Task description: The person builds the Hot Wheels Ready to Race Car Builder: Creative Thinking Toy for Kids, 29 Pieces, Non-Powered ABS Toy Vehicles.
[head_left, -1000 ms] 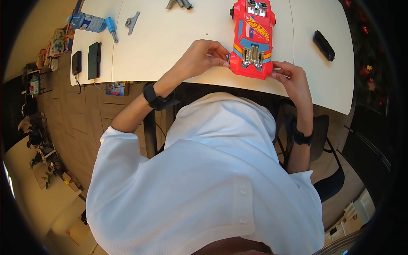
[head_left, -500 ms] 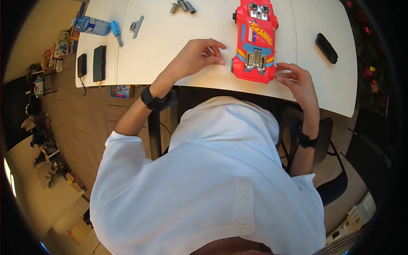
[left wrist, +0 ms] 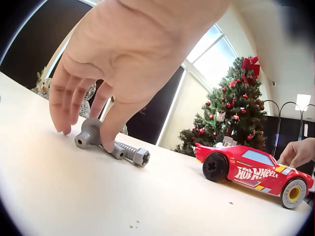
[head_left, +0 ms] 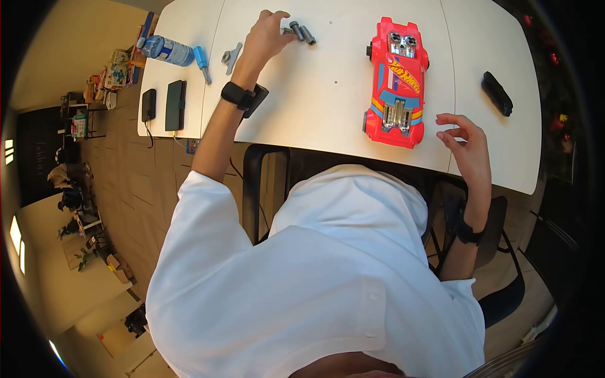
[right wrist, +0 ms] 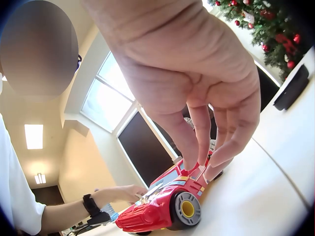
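The left hand [head_left: 265, 39] is over the far part of the table, beside several grey bolts [head_left: 307, 34]. In the left wrist view, its thumb and fingers [left wrist: 61, 105] stand on either side of a grey part with a round disc [left wrist: 91, 129], and a threaded bolt [left wrist: 141, 157] lies beside it; whether the thumb touches them I cannot tell. A red toy car [head_left: 398, 82] with grey engine parts stands upright on the table. The right hand [head_left: 467, 148] hovers near its rear corner, fingers bent loosely and apart from the car, holding nothing.
On the white table [head_left: 340, 120], at the left, are a water bottle [head_left: 169, 50], a blue screwdriver [head_left: 201, 62], a grey wrench-like piece [head_left: 232, 58], a dark green case [head_left: 175, 106] and a black device [head_left: 149, 104]. A black case [head_left: 496, 94] lies at the right.
The left hand has left the car's side and moved away from the body to the grey bolts. The right hand has drawn slightly off the car.
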